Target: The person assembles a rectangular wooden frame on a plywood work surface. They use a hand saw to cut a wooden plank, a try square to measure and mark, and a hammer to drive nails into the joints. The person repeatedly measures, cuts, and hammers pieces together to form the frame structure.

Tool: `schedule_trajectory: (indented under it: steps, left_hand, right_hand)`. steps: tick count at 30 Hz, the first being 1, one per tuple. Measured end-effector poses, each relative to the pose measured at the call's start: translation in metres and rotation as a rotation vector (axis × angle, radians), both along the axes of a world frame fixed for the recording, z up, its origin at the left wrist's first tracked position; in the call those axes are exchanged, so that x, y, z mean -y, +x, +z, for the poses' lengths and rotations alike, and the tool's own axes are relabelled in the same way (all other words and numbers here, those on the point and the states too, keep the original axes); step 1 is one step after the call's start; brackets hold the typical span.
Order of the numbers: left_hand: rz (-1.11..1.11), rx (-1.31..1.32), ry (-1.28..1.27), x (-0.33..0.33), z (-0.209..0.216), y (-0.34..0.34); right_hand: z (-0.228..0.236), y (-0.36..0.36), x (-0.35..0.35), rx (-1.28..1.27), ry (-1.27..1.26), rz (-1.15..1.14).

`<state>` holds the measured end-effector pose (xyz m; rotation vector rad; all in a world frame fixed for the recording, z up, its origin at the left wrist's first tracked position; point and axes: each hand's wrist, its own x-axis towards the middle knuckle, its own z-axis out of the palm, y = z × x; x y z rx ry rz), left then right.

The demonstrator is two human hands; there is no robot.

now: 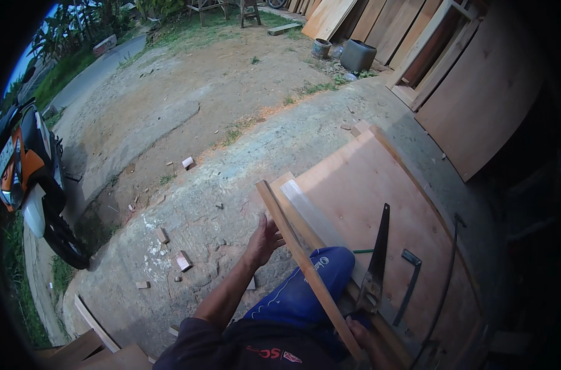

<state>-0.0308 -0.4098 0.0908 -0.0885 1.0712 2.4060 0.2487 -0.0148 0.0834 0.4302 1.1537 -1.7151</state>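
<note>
wood strip [306, 266] looked unfastened, left hand [266, 240] open beside it, couldn't tell if right hand [362, 339] gripped; offcuts [182, 261] lay cut, saw [379, 250] idle

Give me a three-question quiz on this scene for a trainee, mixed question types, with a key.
1. True or false: in the picture, the tapered black-bladed handsaw lies to the right of the long narrow wooden strip.
2. Of the person's two hands, which is nearer the strip's lower end in the picture?
3. Fill in: the orange, white and black motorcycle stands near the picture's ____ edge.

Key:
1. True.
2. The right hand.
3. Left.
</note>
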Motion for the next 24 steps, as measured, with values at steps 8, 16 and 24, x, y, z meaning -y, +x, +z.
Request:
schedule_trajectory:
  steps: [8,16,24]
  left_hand:
    - [0.108,0.311,0.244,-0.123,0.05,0.011]
    - [0.33,-0.031,0.022,-0.133,0.092,-0.066]
    - [0.233,-0.64,-0.377,-0.135,0.224,-0.118]
  right_hand:
    - [0.043,-0.047,0.053,-0.016,-0.619,-0.332]
    - [0.043,-0.002,0.022,-0.367,-0.185,-0.67]
    - [0.063,-0.019,0.037,-0.669,0.517,-0.806]
